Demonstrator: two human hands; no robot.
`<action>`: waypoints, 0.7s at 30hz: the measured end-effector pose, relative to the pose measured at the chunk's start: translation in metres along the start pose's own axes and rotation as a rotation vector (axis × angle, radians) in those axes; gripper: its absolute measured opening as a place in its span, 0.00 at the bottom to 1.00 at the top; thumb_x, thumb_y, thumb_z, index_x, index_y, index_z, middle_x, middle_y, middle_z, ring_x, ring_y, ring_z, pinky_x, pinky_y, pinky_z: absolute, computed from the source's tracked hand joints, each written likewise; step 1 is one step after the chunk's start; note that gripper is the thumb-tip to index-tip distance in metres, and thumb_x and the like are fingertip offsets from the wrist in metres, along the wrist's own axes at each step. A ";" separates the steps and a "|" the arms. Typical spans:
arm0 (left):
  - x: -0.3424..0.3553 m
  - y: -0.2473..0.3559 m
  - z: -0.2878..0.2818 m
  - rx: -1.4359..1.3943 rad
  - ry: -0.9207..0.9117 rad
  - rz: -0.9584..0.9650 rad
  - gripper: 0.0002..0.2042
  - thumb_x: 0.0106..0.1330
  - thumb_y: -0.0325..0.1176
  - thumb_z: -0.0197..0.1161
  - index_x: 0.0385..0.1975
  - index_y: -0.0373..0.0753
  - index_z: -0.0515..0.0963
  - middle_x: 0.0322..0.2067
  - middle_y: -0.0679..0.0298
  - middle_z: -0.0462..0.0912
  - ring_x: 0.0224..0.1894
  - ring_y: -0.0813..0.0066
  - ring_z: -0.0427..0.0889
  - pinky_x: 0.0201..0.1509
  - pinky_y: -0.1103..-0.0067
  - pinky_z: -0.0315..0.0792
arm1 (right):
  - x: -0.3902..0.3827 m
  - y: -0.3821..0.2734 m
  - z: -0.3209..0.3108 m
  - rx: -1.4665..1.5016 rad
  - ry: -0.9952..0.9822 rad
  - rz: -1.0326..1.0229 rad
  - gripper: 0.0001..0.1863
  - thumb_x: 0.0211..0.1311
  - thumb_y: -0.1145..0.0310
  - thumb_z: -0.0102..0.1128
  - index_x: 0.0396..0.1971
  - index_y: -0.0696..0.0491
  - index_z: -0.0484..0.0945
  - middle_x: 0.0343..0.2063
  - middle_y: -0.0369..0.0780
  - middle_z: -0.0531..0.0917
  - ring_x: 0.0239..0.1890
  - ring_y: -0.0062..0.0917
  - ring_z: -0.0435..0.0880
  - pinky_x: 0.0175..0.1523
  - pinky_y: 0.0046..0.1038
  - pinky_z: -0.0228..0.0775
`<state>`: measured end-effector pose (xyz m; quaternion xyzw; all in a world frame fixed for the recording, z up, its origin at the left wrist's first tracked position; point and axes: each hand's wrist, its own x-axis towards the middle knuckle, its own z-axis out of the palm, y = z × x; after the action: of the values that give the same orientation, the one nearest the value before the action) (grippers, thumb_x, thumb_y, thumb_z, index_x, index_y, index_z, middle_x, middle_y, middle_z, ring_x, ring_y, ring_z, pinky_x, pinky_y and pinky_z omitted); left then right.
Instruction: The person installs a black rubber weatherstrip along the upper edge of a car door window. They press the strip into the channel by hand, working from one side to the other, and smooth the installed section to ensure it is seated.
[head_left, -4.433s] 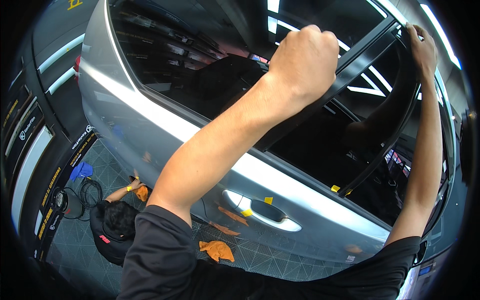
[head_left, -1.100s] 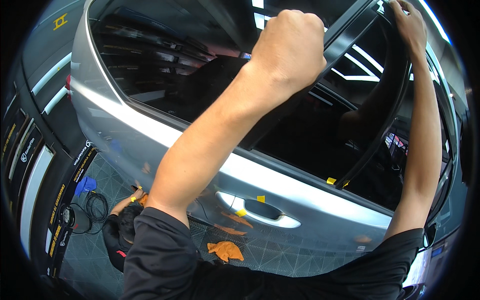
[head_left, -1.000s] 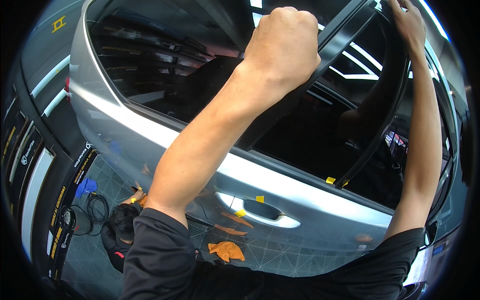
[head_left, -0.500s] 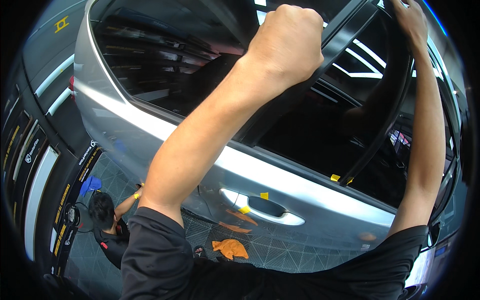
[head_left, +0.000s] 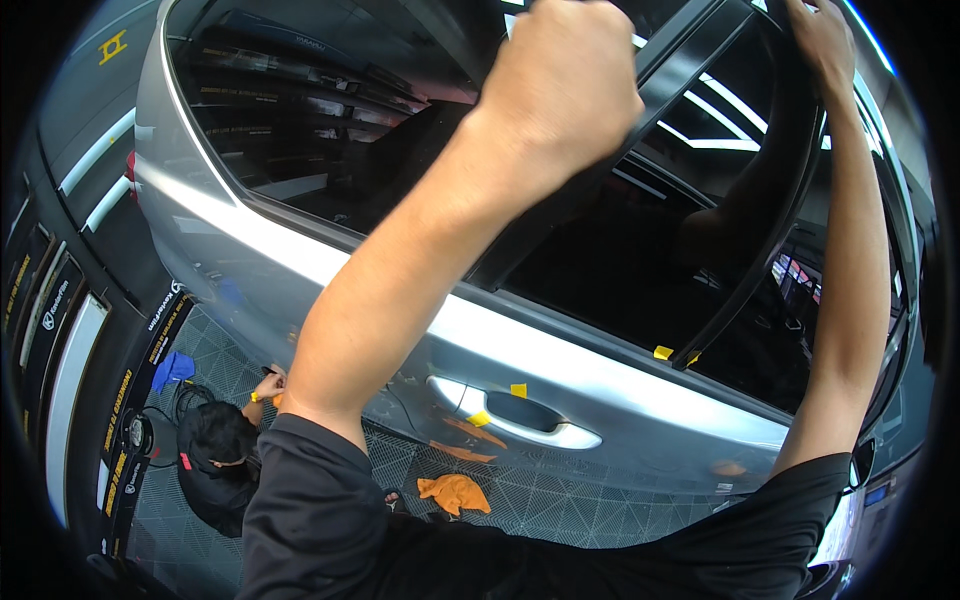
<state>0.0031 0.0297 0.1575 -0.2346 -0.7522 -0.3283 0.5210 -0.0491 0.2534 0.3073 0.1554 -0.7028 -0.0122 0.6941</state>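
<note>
My left hand [head_left: 565, 90] is raised in front of the side windows of a silver car, closed into a fist beside the black door pillar [head_left: 690, 60]. Whatever it grips, if anything, is hidden behind the knuckles. At the upper right, my right hand [head_left: 822, 38] reaches up to the top of the front window frame. Its fingers look bent together and are partly cut off by the picture's edge; what they hold cannot be made out. Below my arms lie the dark door window [head_left: 600, 270], the silver door panel [head_left: 690, 425] and its door handle [head_left: 570, 436].
Yellow tape pieces mark the handle [head_left: 518, 390] and window sill [head_left: 663, 353]. An orange cloth [head_left: 453, 493] lies on the grey tiled floor [head_left: 590, 515]. At lower left a co-worker [head_left: 215, 465] crouches beside the car, near a blue cloth [head_left: 173, 370] and a coiled dark hose [head_left: 192, 402].
My left fist has moved slightly up and left. My right hand stays almost where it was. The co-worker's head has turned and leaned lower, with their hand now showing more by the car.
</note>
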 end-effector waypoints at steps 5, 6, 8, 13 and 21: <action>0.009 -0.013 -0.006 0.032 -0.120 -0.148 0.11 0.64 0.25 0.59 0.26 0.22 0.82 0.27 0.35 0.84 0.33 0.38 0.88 0.42 0.58 0.84 | 0.005 -0.005 0.009 -0.027 0.042 0.010 0.18 0.61 0.70 0.58 0.39 0.72 0.86 0.32 0.57 0.88 0.33 0.44 0.90 0.41 0.44 0.88; 0.008 -0.015 -0.005 0.022 -0.090 -0.119 0.10 0.64 0.25 0.60 0.27 0.22 0.83 0.28 0.35 0.84 0.34 0.39 0.88 0.42 0.58 0.84 | 0.004 -0.006 0.011 -0.037 0.042 0.034 0.17 0.61 0.70 0.58 0.39 0.72 0.86 0.32 0.57 0.88 0.33 0.43 0.90 0.41 0.44 0.88; 0.003 -0.012 0.007 0.117 -0.113 -0.051 0.10 0.64 0.24 0.60 0.29 0.22 0.84 0.28 0.35 0.85 0.35 0.40 0.89 0.43 0.59 0.84 | 0.008 -0.007 0.008 -0.042 -0.026 0.095 0.17 0.62 0.71 0.58 0.38 0.71 0.86 0.32 0.57 0.88 0.33 0.42 0.90 0.41 0.43 0.88; 0.006 -0.016 0.002 -0.024 -0.108 -0.210 0.10 0.65 0.25 0.59 0.32 0.22 0.84 0.29 0.35 0.85 0.38 0.36 0.88 0.45 0.54 0.83 | 0.020 -0.014 -0.011 -0.009 -0.271 0.229 0.16 0.63 0.71 0.58 0.38 0.69 0.86 0.35 0.58 0.87 0.34 0.41 0.90 0.43 0.41 0.88; -0.011 -0.005 -0.011 -0.063 -0.059 -0.079 0.10 0.66 0.25 0.57 0.32 0.21 0.81 0.30 0.32 0.84 0.38 0.36 0.88 0.43 0.54 0.83 | 0.004 -0.012 0.003 -0.052 -0.058 0.103 0.18 0.64 0.68 0.59 0.41 0.69 0.86 0.39 0.59 0.87 0.40 0.41 0.90 0.49 0.43 0.87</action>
<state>0.0107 0.0176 0.1482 -0.2307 -0.7652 -0.3651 0.4774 -0.0498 0.2405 0.3082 0.1005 -0.7292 0.0008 0.6769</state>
